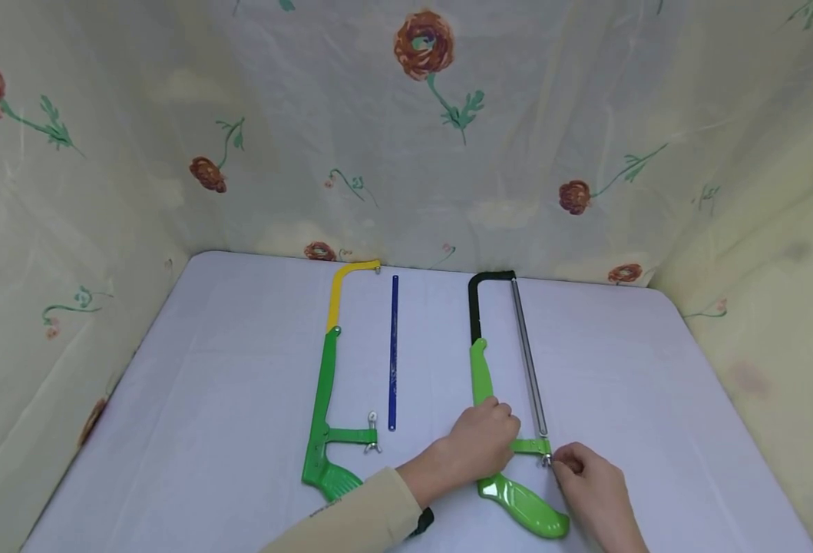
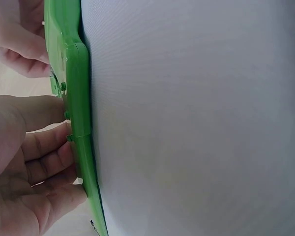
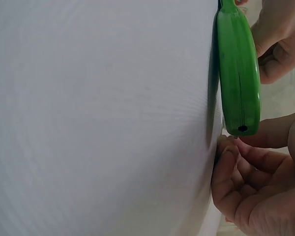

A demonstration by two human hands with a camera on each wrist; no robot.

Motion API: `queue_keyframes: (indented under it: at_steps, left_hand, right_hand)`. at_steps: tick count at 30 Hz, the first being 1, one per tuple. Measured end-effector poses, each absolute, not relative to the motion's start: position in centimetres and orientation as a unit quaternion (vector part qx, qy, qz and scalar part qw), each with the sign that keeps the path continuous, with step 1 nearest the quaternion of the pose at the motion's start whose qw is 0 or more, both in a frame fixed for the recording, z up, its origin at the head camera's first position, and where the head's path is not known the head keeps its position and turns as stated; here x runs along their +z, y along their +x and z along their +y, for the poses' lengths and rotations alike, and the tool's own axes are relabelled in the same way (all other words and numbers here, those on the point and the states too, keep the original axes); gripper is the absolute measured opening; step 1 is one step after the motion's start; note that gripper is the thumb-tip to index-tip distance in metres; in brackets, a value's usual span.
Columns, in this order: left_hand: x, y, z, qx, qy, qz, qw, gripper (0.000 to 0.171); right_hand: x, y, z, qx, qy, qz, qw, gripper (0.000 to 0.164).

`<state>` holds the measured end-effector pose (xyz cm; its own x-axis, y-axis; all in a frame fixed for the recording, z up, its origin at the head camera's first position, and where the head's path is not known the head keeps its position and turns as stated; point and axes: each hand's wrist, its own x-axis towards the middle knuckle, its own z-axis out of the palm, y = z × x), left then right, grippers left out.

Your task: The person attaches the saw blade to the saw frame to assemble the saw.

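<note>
A light green and black hacksaw [image 1: 482, 376] lies on the table, a grey blade [image 1: 529, 357] running along its open side. My left hand [image 1: 484, 436] grips its frame just above the handle; the left wrist view shows thumb and fingers on the green frame [image 2: 78, 93]. At the end of the short cross arm, my right hand [image 1: 594, 485] pinches the wing nut [image 1: 546, 461] between thumb and finger. In the right wrist view, the green handle [image 3: 238, 73] stands before the hands and hides most of the nut.
Left of my hands lies a second hacksaw [image 1: 323, 392], green and yellow, its handle partly behind my left sleeve [image 1: 358, 514]. A loose blue blade [image 1: 394, 353] lies between the two saws. Flowered cloth [image 1: 503, 153] hangs behind the white table [image 1: 240, 369].
</note>
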<state>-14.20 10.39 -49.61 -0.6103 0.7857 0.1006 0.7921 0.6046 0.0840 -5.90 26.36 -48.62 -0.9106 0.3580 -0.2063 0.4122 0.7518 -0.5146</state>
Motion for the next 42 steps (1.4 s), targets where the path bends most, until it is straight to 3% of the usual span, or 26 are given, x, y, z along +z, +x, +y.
queue_keyframes:
  at_steps: [8,20,42]
  left_hand:
    - [-49.41,-14.23,10.29,-0.076,-0.439,-0.895,0.014,0.017]
    - [-49.25,-14.21,10.18,-0.082,-0.438,-0.895,0.013,0.018]
    - [-49.44,-14.21,10.32,-0.084,-0.436,-0.896,0.012,0.019]
  right_hand:
    - [-48.69,-5.92,26.28,-0.287,0.206,0.935,0.044,0.014]
    - [-48.37,-6.02,26.0,-0.289,0.207,0.932,0.074,0.026]
    - [-49.04,-5.95,26.58,-0.296,0.212,0.93,0.047,0.012]
